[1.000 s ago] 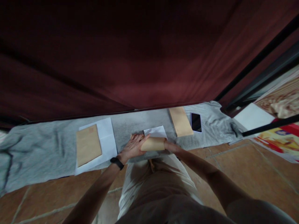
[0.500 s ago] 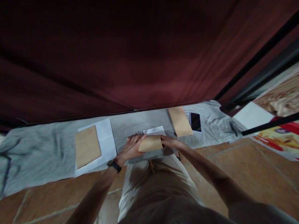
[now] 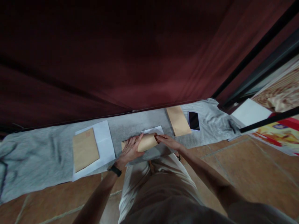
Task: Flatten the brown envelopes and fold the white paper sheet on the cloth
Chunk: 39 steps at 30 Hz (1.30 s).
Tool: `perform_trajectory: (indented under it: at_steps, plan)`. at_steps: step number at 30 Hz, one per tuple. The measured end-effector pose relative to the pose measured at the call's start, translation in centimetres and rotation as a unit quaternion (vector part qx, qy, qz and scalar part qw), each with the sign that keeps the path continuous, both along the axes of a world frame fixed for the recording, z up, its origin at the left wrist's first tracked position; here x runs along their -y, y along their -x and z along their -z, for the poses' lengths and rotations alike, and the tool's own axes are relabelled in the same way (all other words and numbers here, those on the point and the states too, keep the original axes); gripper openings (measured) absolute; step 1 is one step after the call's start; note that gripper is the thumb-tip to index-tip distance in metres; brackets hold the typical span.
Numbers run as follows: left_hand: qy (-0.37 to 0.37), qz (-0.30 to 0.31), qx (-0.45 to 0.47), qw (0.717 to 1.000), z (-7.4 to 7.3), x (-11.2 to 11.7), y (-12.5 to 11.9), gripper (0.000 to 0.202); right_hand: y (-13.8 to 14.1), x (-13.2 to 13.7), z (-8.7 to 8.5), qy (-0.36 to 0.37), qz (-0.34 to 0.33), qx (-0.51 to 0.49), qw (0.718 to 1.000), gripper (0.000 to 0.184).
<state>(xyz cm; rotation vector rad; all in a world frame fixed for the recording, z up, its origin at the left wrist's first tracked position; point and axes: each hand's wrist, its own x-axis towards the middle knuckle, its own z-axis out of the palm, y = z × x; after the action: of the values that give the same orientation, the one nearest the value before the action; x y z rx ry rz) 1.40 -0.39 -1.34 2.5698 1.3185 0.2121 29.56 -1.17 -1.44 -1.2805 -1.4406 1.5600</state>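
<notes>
A brown envelope [image 3: 146, 142] lies on a grey cloth [image 3: 46, 152] right in front of me, with a white sheet [image 3: 154, 129] poking out behind it. My left hand [image 3: 130, 150] lies flat on the envelope's left part, fingers spread. My right hand [image 3: 166, 140] pinches the envelope's right end, which curls upward. A black band sits on my left wrist.
Left on the cloth, another brown envelope [image 3: 84, 150] rests on white paper [image 3: 104, 140]. To the right lie a third brown envelope [image 3: 178, 120] and a dark phone [image 3: 193, 120]. A dark red curtain hangs behind. Tiled floor lies below; coloured prints [image 3: 277, 133] sit far right.
My right hand has come up onto the envelope's right end and lifted it into a curl. The envelope and my left hand shifted slightly left.
</notes>
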Motion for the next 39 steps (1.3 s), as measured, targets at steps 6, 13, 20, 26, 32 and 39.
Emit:
perform_trajectory:
  at_steps: [6,13,20,26,32,39]
  plan:
    - [-0.052,-0.042,0.0,0.998,0.2,0.8,1.0,0.109,-1.0,-0.1,0.5,-0.047,0.052,0.116,0.991,0.03]
    - [-0.097,-0.118,-0.014,0.988,0.3,1.9,1.8,0.106,0.0,-1.3,1.1,-0.057,0.154,0.445,0.88,0.041]
    - [-0.132,-0.127,-0.022,0.983,0.0,2.6,1.7,0.095,2.4,-1.5,2.4,-0.064,0.173,0.473,0.861,0.047]
    - [-0.132,-0.131,-0.025,0.982,0.5,2.7,1.9,0.095,1.2,-1.6,3.1,-0.073,0.166,0.421,0.889,0.026]
    - [-0.131,-0.13,-0.025,0.983,1.0,2.5,2.2,0.097,-1.5,-1.3,2.7,-0.089,0.247,0.3,0.917,0.028]
    - [-0.14,-0.128,-0.031,0.981,1.4,2.5,2.0,0.098,-4.3,0.3,1.2,-0.154,0.321,0.147,0.923,0.033]
